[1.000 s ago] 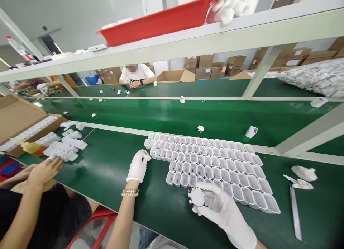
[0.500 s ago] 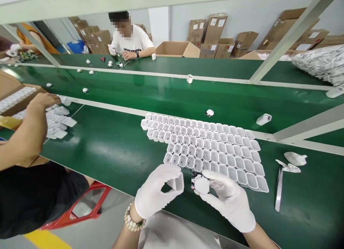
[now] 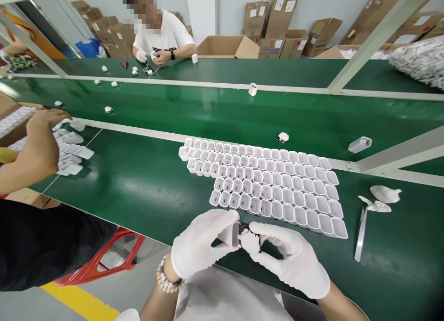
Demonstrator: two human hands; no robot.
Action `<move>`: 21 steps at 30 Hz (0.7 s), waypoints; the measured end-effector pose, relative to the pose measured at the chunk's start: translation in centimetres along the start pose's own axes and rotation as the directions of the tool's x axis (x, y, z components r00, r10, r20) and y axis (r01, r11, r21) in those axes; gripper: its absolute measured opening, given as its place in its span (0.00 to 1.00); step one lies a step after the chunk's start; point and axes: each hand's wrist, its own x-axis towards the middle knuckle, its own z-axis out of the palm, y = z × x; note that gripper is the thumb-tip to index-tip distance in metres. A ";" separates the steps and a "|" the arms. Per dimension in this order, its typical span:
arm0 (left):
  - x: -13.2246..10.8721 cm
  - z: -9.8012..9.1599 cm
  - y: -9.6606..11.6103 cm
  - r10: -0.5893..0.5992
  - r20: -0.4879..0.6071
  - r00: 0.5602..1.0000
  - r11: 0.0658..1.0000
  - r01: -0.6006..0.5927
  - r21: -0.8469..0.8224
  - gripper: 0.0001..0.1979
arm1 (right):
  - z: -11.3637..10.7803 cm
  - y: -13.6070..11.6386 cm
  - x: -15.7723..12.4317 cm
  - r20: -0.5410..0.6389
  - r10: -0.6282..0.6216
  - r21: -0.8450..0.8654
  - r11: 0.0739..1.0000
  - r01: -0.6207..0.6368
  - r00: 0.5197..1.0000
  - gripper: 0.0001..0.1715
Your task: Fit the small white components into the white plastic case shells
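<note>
My gloved left hand point(image 3: 204, 242) is closed round a white plastic housing point(image 3: 230, 234), its mouth turned to the right. Between the thumb and fingers of my gloved right hand point(image 3: 294, 256) is a small circuit board with a white round part point(image 3: 249, 241) on it. The board's left edge is at the mouth of the housing; I cannot tell how far in it sits. Just beyond both hands stand several rows of white open-topped housings point(image 3: 255, 204).
Tweezers point(image 3: 360, 234) and crumpled white pieces point(image 3: 385, 194) lie on the right. On the green belt are another board point(image 3: 282, 137) and a white housing point(image 3: 360, 145). A co-worker's arm point(image 3: 43, 143) reaches over white parts at left; another person point(image 3: 163, 34) sits across. A metal post point(image 3: 402, 154) rises at right.
My hands have come together, bringing the board from a gap away up to the housing's mouth. The view has shifted slightly. The person across has moved their hands.
</note>
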 end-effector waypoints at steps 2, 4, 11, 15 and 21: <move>-0.1 -0.1 0.0 -0.001 0.011 1.000 1.000 0.000 0.022 0.26 | 0.0 -0.4 0.1 -0.002 0.007 -0.048 0.999 -0.007 1.000 0.30; -0.1 -0.3 0.0 -0.004 0.028 1.000 0.999 0.002 0.044 0.26 | -0.1 -0.5 0.2 -0.005 0.020 -0.068 0.998 -0.020 1.000 0.28; 0.4 -0.4 0.2 0.028 0.047 0.999 0.996 -0.032 0.083 0.25 | 0.0 -0.4 0.2 0.012 0.065 -0.079 0.995 -0.064 0.998 0.27; 0.6 -0.4 0.2 0.064 0.031 0.997 0.992 -0.067 0.110 0.27 | 0.2 -0.5 0.0 -0.011 0.094 -0.069 0.993 -0.095 0.995 0.27; 0.5 -0.2 0.0 0.079 0.048 0.996 0.990 -0.084 0.113 0.30 | 0.3 -0.6 -0.3 -0.043 0.137 -0.135 0.981 -0.142 0.990 0.23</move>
